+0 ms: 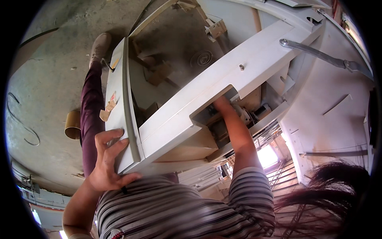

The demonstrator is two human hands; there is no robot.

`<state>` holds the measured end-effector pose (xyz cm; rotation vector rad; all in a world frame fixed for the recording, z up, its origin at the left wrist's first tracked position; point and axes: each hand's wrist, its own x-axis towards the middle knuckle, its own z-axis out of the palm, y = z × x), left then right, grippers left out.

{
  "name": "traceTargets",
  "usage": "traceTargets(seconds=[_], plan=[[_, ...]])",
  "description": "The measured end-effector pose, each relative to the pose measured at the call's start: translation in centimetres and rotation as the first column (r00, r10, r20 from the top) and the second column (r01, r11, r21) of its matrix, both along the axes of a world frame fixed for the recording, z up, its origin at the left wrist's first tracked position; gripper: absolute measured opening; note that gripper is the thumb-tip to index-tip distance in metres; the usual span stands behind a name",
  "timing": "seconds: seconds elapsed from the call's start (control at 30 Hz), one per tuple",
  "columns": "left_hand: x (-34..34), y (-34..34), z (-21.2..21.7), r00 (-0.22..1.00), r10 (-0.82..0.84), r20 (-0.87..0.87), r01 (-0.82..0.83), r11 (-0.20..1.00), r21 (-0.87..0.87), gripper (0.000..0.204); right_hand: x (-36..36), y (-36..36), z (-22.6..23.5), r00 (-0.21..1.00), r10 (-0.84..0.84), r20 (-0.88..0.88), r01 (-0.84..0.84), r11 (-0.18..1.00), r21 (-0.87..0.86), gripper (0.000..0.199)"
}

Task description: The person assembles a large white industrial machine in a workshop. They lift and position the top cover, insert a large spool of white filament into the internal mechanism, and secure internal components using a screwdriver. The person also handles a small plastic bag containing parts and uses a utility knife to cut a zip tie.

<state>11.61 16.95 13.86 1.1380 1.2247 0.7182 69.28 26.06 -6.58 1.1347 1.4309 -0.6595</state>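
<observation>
My left hand (pixel 109 161) grips the near corner of a narrow white metal panel (pixel 119 87), fingers bent over its face and thumb under its lower edge. A torn piece of brown tape (pixel 107 111) and a thin bent rod (pixel 106 64) are on that panel. My right hand (pixel 221 104) reaches down through a rectangular cutout in a long white metal beam (pixel 171 119); its fingers are hidden inside. Close to my right forearm, within the housing, is a round pale mechanical part (pixel 242 115). A small metal pin (pixel 241 67) stands up from the beam.
A steel wrench (pixel 314 52) lies across the far right end of the white frame. Coiled wire (pixel 203 58) rests on the floor beyond the beam. To the left are a yellowish cylinder (pixel 73 125), loose wire (pixel 24 121) and a leg in maroon trousers (pixel 92 103).
</observation>
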Motion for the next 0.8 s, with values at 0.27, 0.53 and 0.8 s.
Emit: traceTargets(seconds=[0.27,0.53,0.8], plan=[[0.1,0.1,0.0,1.000,0.007,0.011,-0.006,1.000,-0.006,0.087,1.8,-0.4,-1.1,0.968,-0.018,-0.249,0.055,0.988,0.142,0.027],[0.3,-0.3,-0.1,1.000,0.002,-0.022,-0.001,1.000,0.021,0.086,-2.6,6.2,1.5,0.958,-0.164,-0.237,0.199,0.971,0.131,0.026],[0.2,-0.1,0.0,0.998,-0.048,-0.042,0.047,0.999,-0.021,0.088,-1.4,5.4,-0.1,0.994,-0.050,-0.094,0.074,0.959,0.275,0.025]])
